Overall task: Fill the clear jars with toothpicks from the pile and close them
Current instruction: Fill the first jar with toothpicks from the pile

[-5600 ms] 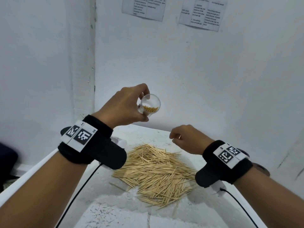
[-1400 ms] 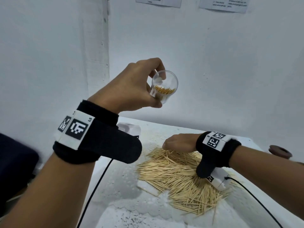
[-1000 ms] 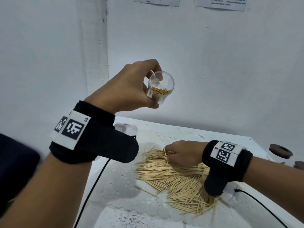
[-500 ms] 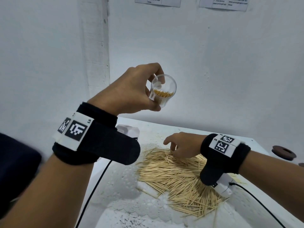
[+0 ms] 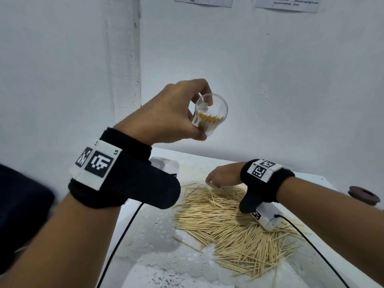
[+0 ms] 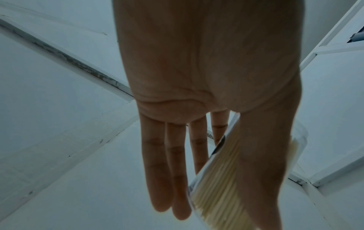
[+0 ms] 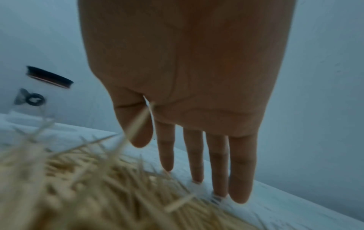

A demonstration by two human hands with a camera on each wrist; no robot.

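Fingers of the left hand [image 5: 166, 113] clamp the clear jar [image 5: 209, 115] aloft, mouth accessible for loading, while right hand [image 5: 223, 176] fingers extend apart into the toothpick pile [image 5: 232, 223].

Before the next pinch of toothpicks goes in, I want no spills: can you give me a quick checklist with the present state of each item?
1. Clear jar held firmly by the left hand: ok, thumb and fingers grip its wall.
2. Jar mouth open, no lid on: ok.
3. Room left in the jar: ok, toothpicks fill only part.
4. Right hand at the toothpick pile: ok, fingertips at its far edge.
5. Right hand holding toothpicks: cannot tell; one lies across the thumb, the view is blurred.
6. Brown lid within reach: ok, on the table's right.
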